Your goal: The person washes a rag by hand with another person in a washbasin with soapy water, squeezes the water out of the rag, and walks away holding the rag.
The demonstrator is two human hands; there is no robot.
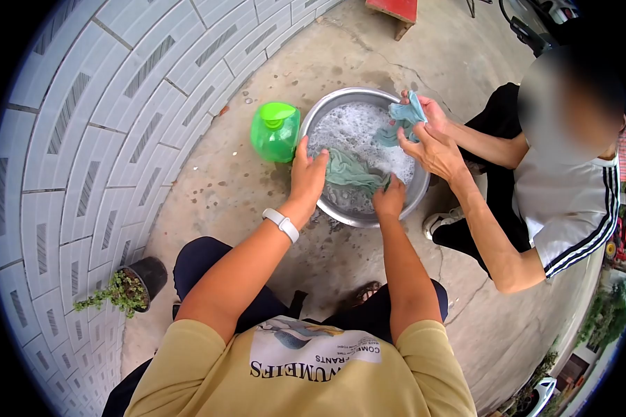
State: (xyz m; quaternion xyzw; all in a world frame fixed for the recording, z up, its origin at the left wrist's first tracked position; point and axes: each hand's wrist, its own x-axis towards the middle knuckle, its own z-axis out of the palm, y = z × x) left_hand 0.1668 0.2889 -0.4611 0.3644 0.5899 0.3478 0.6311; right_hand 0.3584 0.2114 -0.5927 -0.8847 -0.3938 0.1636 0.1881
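A wet grey-green cloth (351, 170) stretches between my two hands over a metal basin (360, 222) of foamy water. At its left end, by the basin's rim, my left hand (309, 174) is closed on the fabric, with a white band on the wrist. My right hand (390, 197) grips the other end, low inside the basin's near right side. Across the basin, a co-worker's hands (435, 146) hold a blue-green cloth (407, 115) above the suds.
A green translucent jug (275, 132) stands against the basin's left side. The co-worker (563, 187) crouches at the right. A potted plant (146, 283) sits by the tiled wall (104, 146) on the left. A red stool (394, 10) is at the back.
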